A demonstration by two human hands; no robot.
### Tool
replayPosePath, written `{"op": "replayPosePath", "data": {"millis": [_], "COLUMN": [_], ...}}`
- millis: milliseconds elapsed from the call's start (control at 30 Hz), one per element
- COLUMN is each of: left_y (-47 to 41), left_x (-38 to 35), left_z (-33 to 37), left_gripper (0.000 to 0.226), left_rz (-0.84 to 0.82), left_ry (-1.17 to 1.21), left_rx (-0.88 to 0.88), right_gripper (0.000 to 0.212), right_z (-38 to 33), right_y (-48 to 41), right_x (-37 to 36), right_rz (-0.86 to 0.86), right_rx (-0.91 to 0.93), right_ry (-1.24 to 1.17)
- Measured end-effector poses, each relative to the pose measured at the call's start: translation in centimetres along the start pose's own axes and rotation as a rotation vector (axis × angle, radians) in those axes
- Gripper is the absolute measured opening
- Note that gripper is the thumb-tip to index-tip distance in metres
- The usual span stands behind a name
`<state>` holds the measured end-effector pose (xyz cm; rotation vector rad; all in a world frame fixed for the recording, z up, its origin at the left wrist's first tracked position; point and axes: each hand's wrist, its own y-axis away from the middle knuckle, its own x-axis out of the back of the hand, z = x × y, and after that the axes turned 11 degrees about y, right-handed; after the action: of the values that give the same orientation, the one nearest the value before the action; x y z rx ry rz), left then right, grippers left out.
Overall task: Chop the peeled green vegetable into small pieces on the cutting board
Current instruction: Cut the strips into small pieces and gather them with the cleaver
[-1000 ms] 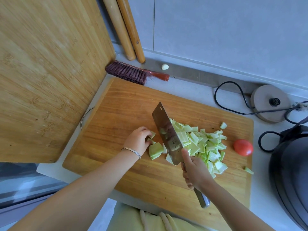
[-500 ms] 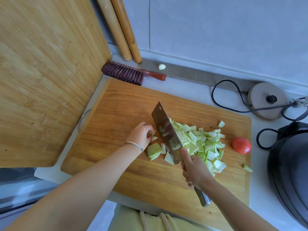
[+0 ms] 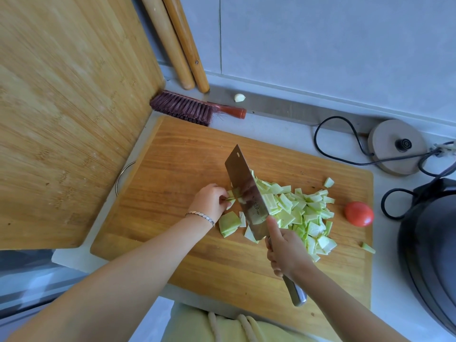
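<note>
On my far left a large pale bamboo board (image 3: 61, 107) stands on edge. Behind it two round wooden rolling pins (image 3: 177, 45) lean against the grey wall. At their feet lies a hand brush with reddish-brown bristles and a red handle (image 3: 187, 109), and just past its handle sits a small white garlic clove (image 3: 239, 97).

The work happens on the flat orange-brown wooden cutting board (image 3: 172, 169). My left hand (image 3: 209, 199), with a thin silver bracelet (image 3: 199, 217) on the wrist, has its fingertips curled down. They pinch the last uncut strip of peeled pale green vegetable (image 3: 230, 195) against the board, right beside the blade. A thicker pale green chunk (image 3: 229, 223) lies just nearer me, touching nothing but the wood.

The broad steel cleaver (image 3: 246, 193) stands edge-down between that strip and the chopped heap. I cannot tell whether its edge meets the board. My right hand (image 3: 286, 250) is wrapped around its metal handle, with one finger laid up along the flat of the blade.

Right of the blade the heap of small pale green cut pieces (image 3: 303, 213) spreads over the board. One stray piece (image 3: 368, 248) lies at the board's right edge. A round red tomato (image 3: 359, 214) sits on the same edge. Further back is a round beige kettle base (image 3: 394, 146) with a black cord, and a dark rounded appliance (image 3: 431, 243) fills the right side.
</note>
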<state>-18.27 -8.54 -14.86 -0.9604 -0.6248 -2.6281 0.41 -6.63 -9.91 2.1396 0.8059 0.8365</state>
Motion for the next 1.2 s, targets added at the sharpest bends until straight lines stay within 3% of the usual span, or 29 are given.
{"op": "replayPosePath", "data": {"millis": [233,567,800,1200], "left_y": [0.3,0.3,0.1,-0.3], "left_x": [-0.3,-0.1,0.0,-0.9], "left_z": [0.4,0.3,0.0,0.2], "left_gripper": [0.018,0.014,0.031,0.017], "left_rz": [0.038,0.003,-0.103,0.042], "left_ry": [0.037,-0.013,0.038,0.123], "left_rx": [0.057,0.000,-0.030,0.060], "right_gripper": [0.055,0.051,0.054,0.054], "right_z": [-0.5,1.7,0.7,-1.6], "right_y": [0.1,0.0,-1.2,-0.1], "right_x": [-0.5,-2.4,0.1,-0.2], "right_rz": [0.034,0.110,0.160,0.071], "right_rx": [0.020,0.001,0.008,0.033], "right_ry": [0.008,-0.019,0.040,0.050]}}
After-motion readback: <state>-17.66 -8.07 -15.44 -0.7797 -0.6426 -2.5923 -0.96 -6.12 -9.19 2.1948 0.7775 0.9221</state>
